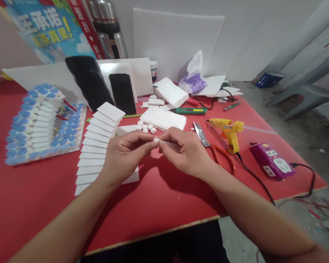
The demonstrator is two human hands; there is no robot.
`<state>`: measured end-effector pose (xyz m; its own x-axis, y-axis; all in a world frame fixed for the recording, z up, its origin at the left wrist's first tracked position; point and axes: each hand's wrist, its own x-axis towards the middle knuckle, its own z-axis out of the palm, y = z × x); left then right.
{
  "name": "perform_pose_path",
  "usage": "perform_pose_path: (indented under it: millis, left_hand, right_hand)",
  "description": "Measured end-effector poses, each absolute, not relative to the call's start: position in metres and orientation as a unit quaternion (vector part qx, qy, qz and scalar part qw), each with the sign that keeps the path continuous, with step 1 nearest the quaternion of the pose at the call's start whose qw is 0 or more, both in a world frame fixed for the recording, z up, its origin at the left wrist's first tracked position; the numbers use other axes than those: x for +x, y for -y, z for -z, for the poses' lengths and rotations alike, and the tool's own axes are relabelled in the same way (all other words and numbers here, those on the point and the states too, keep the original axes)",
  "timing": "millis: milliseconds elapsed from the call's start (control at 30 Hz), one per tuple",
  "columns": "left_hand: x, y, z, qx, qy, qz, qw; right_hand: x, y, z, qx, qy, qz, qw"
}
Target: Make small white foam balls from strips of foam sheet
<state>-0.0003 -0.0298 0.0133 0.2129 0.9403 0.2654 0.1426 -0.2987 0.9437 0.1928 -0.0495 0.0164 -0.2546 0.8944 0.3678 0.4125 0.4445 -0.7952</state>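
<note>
Between the fingertips of both hands, above the red table [164, 204], is a small white piece [156, 140] that looks like rolled paper. My left hand [128, 151] pinches its left side with thumb and index finger. From the right, my right hand [185, 149] pinches it too, with a pale strip showing by its fingers. Several white rolled balls [146, 127] lie just behind the hands. A stack of thin white sheets [163, 118] rests behind them. Left of my left hand, white cards [94, 148] overlap in a curved row.
A blue and white model [45, 124] stands at the left. Two phones [123, 93] lean at the back. At the right are scissors [201, 134], a yellow glue gun [229, 131], its cord, and a purple box [271, 160]. A green cutter [191, 111] lies behind.
</note>
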Motion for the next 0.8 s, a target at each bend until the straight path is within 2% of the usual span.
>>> perform_pose_path:
  millis: [133, 233, 300, 467, 567, 667, 800]
  left_hand:
    - [-0.001, 0.028, -0.010, 0.653, -0.403, -0.480, 0.425]
    - [-0.001, 0.028, -0.010, 0.661, -0.402, -0.479, 0.415]
    - [0.000, 0.028, -0.010, 0.671, -0.402, -0.484, 0.392]
    - [-0.002, 0.026, -0.015, 0.660, -0.434, -0.470, 0.394]
    - [-0.004, 0.025, -0.018, 0.670, -0.429, -0.453, 0.401]
    - [-0.004, 0.025, -0.019, 0.685, -0.410, -0.450, 0.401]
    - [-0.004, 0.026, -0.018, 0.689, -0.389, -0.449, 0.415]
  right_hand:
    - [0.193, 0.050, -0.014, -0.422, 0.774, -0.242, 0.405]
    - [0.192, 0.051, -0.015, -0.424, 0.768, -0.255, 0.406]
    - [0.193, 0.049, -0.018, -0.442, 0.727, -0.330, 0.409]
    - [0.205, 0.033, -0.027, -0.453, 0.452, -0.658, 0.397]
    - [0.207, 0.026, -0.026, -0.346, 0.337, -0.818, 0.312]
    - [0.204, 0.028, -0.024, -0.238, 0.305, -0.888, 0.249]
    - [0.201, 0.035, -0.025, -0.218, 0.321, -0.871, 0.302]
